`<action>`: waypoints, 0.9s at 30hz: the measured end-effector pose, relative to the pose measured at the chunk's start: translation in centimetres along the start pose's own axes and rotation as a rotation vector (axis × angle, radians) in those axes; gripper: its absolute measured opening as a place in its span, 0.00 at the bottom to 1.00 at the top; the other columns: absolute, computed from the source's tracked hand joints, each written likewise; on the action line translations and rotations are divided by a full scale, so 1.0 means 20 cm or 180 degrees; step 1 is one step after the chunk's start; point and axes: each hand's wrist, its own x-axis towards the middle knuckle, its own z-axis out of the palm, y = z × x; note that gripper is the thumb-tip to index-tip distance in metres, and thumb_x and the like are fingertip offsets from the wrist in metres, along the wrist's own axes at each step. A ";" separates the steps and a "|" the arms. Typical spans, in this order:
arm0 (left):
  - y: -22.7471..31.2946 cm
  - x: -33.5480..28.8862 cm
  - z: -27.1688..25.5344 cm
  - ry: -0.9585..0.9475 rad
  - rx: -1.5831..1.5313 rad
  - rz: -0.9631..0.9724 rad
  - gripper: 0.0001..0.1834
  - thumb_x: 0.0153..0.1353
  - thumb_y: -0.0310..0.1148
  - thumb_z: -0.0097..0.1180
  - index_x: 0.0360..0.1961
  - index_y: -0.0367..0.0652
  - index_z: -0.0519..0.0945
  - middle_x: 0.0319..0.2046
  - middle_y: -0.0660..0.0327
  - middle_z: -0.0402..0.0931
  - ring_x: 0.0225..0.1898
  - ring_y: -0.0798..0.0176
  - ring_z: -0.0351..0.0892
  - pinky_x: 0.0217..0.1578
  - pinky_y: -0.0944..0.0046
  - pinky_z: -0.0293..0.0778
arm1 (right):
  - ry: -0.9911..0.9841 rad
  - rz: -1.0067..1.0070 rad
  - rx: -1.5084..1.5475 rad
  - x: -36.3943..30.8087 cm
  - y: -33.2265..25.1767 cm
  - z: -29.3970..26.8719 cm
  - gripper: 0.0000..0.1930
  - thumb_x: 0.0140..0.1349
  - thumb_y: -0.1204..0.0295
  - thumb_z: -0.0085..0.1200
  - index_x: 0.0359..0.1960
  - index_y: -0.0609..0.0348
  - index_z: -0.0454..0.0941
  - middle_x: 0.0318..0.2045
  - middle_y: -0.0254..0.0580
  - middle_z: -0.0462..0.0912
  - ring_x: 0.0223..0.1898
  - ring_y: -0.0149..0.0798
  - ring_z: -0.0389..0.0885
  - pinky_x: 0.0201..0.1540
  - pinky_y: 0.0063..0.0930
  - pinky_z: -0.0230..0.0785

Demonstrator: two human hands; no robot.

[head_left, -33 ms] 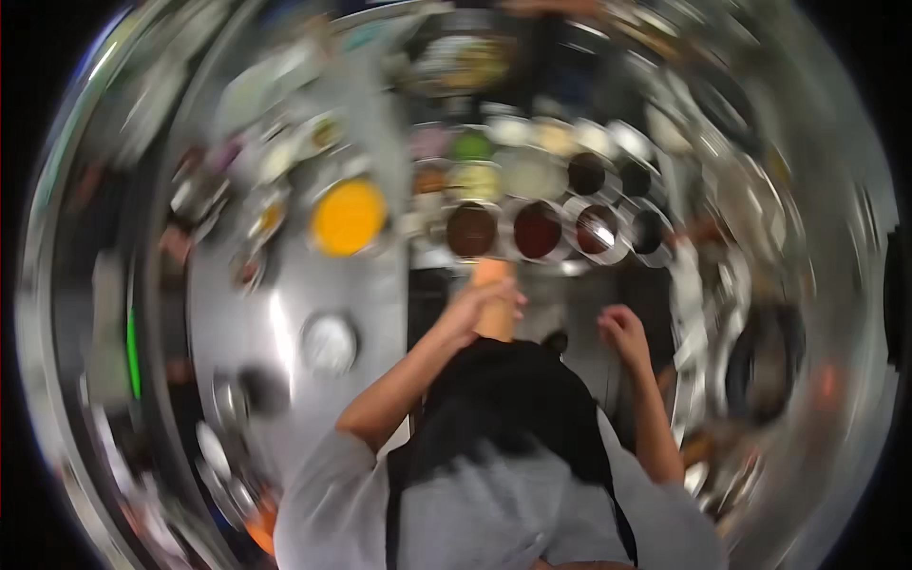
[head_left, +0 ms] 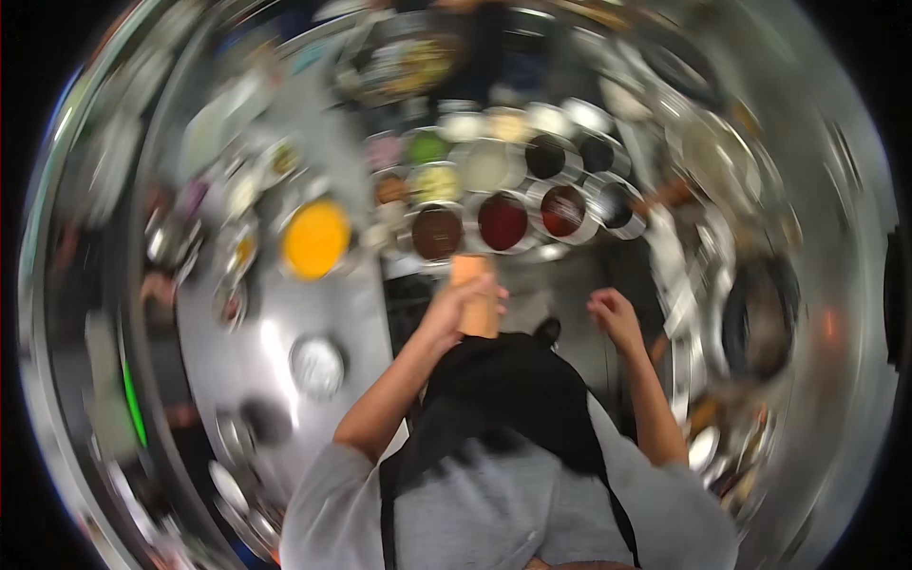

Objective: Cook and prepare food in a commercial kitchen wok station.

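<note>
My left hand [head_left: 454,312] is closed around a tan upright cylinder [head_left: 472,285], holding it in front of my chest, just below a row of round metal bowls. The nearest bowls hold a brown paste [head_left: 437,232] and a dark red sauce [head_left: 503,220]. My right hand [head_left: 614,318] hovers to the right at the same height, fingers curled in, with nothing visible in it. The picture is blurred by motion.
More metal bowls [head_left: 486,163] with green, pale and dark fillings stand further back. A bowl of yellow stuff [head_left: 315,237] and a small round lid [head_left: 317,365] lie on the steel counter [head_left: 285,313] at left. A dark round pan [head_left: 755,318] is at right.
</note>
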 end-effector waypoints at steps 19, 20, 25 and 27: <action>-0.36 0.28 1.24 -0.0682 0.1094 0.0307 0.20 0.61 0.38 0.56 0.49 0.36 0.68 0.36 0.53 0.78 0.34 0.61 0.80 0.36 0.62 0.77 | 0.0756 -0.0001 0.3173 0.41 0.22 -0.91 0.17 0.67 0.61 0.46 0.48 0.62 0.71 0.38 0.45 0.80 0.32 0.34 0.77 0.34 0.28 0.72; -0.33 0.32 1.29 -0.0698 0.1274 0.0441 0.21 0.61 0.38 0.56 0.50 0.37 0.69 0.39 0.54 0.77 0.38 0.62 0.79 0.40 0.63 0.74 | 0.0863 -0.0049 0.3258 0.50 0.21 -0.93 0.21 0.67 0.58 0.45 0.52 0.63 0.67 0.44 0.49 0.78 0.36 0.38 0.77 0.37 0.31 0.71; -0.18 1.00 1.28 -0.0712 0.2243 0.1090 0.22 0.57 0.42 0.61 0.49 0.42 0.74 0.36 0.64 0.77 0.33 0.71 0.76 0.32 0.67 0.73 | 0.0056 -0.0146 0.3334 0.89 0.07 -0.91 0.34 0.65 0.51 0.45 0.61 0.70 0.59 0.62 0.56 0.63 0.65 0.50 0.57 0.67 0.40 0.46; -0.16 1.19 1.47 -0.1192 0.1778 0.0552 0.16 0.57 0.39 0.62 0.42 0.42 0.78 0.32 0.63 0.78 0.29 0.70 0.77 0.27 0.67 0.74 | -0.0675 -0.0935 0.3461 1.01 0.26 -1.08 0.18 0.69 0.61 0.43 0.52 0.61 0.70 0.53 0.50 0.74 0.55 0.45 0.71 0.56 0.37 0.65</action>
